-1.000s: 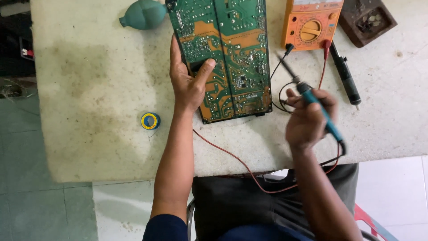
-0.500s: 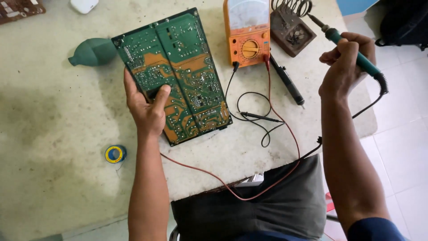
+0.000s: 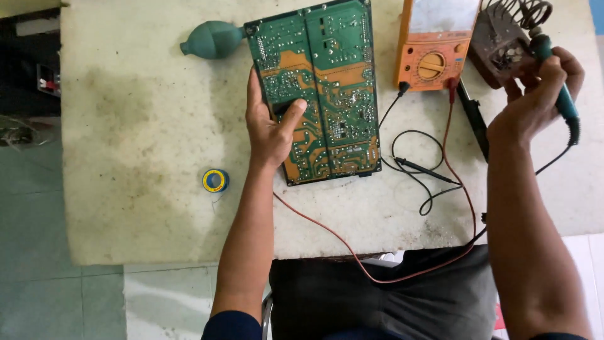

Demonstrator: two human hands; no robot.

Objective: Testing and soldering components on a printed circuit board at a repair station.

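Beside board (image 3: 327, 94), multimeter (image 3: 434, 47), probe wires (image 3: 434, 182)

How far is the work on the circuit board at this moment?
Set out: the green circuit board lies solder side up, and the orange multimeter has its leads plugged in. In hand: the left hand presses on the board, while the right hand holds the soldering iron at its stand, away from the board. Untouched: the solder spool and the green blower bulb.
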